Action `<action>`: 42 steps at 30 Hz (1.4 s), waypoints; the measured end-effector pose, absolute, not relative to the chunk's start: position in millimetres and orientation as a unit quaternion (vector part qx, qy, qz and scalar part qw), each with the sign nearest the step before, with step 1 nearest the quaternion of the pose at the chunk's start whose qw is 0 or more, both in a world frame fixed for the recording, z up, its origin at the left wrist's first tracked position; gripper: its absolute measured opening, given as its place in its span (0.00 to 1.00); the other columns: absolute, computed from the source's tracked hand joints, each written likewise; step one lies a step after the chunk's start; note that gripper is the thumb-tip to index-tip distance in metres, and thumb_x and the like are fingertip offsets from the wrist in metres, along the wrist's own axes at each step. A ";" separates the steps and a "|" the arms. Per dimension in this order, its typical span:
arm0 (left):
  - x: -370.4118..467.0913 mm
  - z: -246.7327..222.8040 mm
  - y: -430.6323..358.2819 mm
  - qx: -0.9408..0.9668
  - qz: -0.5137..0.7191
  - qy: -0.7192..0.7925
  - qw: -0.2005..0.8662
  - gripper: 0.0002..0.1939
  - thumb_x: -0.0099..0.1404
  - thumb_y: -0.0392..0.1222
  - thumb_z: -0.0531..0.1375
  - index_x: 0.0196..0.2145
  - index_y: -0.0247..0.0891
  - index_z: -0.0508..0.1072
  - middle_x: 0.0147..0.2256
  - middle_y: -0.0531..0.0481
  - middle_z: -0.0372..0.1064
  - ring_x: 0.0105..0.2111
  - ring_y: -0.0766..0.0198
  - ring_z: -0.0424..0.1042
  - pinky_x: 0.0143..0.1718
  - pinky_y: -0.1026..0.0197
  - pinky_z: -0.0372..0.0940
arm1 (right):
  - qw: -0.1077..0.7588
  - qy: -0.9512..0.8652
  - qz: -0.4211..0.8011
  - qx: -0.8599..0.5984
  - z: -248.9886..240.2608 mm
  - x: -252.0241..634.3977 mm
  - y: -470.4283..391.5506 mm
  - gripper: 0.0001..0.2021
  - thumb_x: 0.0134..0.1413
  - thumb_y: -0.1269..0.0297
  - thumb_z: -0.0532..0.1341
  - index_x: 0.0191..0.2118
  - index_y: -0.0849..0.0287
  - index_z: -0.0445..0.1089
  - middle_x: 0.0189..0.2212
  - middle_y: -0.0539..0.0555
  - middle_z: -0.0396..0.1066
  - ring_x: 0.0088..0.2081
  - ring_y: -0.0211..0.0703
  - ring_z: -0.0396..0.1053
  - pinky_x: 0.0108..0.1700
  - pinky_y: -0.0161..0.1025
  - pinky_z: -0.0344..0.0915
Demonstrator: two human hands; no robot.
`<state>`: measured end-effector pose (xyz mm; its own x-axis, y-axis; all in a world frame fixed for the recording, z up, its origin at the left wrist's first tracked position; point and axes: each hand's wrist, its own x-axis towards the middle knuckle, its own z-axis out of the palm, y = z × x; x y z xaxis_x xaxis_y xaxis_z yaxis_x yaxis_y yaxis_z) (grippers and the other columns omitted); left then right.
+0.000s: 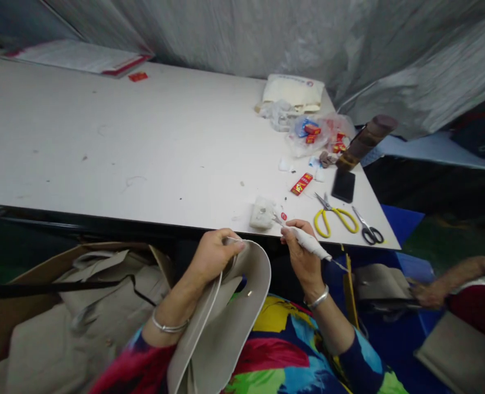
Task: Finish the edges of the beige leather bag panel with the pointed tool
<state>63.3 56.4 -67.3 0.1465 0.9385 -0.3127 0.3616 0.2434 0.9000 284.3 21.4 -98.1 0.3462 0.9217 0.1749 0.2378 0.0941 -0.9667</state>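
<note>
head view: the left hand pinches the upper edge of the piece between thumb and fingers, and the piece hangs below that grip, before the shirt. it looks light, stiff enough to keep a broad curve yet soft enough to bend; i'd judge it neither slippery nor fragile, though its thin edge might crease. the rim, where the thumb sits, seems a sound hold, clear of the dark slot lower down. it is pale grey-beige, smooth and matt, its rounded end standing up just right of the grip, with a small bright spot near the slot.

right of that grip, the right hand has its fingers wrapped round the white handle of a tool. this is probably light and firm, best held by that handle, away from the metal at both ends. its forward tip is at the block; touching or not, i cannot tell. right of the right hand lie yellow scissors and black scissors; left of the left hand, more pieces lie in a box.
</note>
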 end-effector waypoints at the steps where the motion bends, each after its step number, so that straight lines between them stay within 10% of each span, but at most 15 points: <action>1: 69.0 -69.0 54.8 0.559 0.263 0.586 0.524 0.13 0.53 0.49 0.68 0.29 0.36 0.79 0.23 0.52 0.71 0.25 0.62 0.67 0.30 0.60 0.59 | 0.554 -0.493 0.300 -0.600 -100.3 284.8 21.9 0.16 0.64 0.50 0.67 0.45 0.58 0.71 0.29 0.49 0.73 0.30 0.43 0.72 0.35 0.40 0.70; 28: 70.7 -75.3 68.5 0.562 0.173 0.551 0.592 0.08 0.58 0.45 0.66 0.31 0.37 0.81 0.25 0.52 0.75 0.25 0.62 0.69 0.29 0.62 0.62 | 0.478 -0.650 0.123 -0.578 -120.3 278.5 51.3 0.08 0.70 0.57 0.63 0.44 0.55 0.75 0.38 0.54 0.79 0.40 0.47 0.78 0.45 0.45 0.74; 42: 68.4 -69.8 63.6 0.579 0.151 0.539 0.593 0.07 0.59 0.43 0.66 0.33 0.38 0.82 0.25 0.52 0.74 0.24 0.63 0.68 0.26 0.63 0.61 | 0.535 -0.507 0.446 -0.508 -100.4 279.7 25.8 0.15 0.67 0.51 0.64 0.35 0.58 0.74 0.25 0.49 0.73 0.27 0.40 0.71 0.31 0.38 0.68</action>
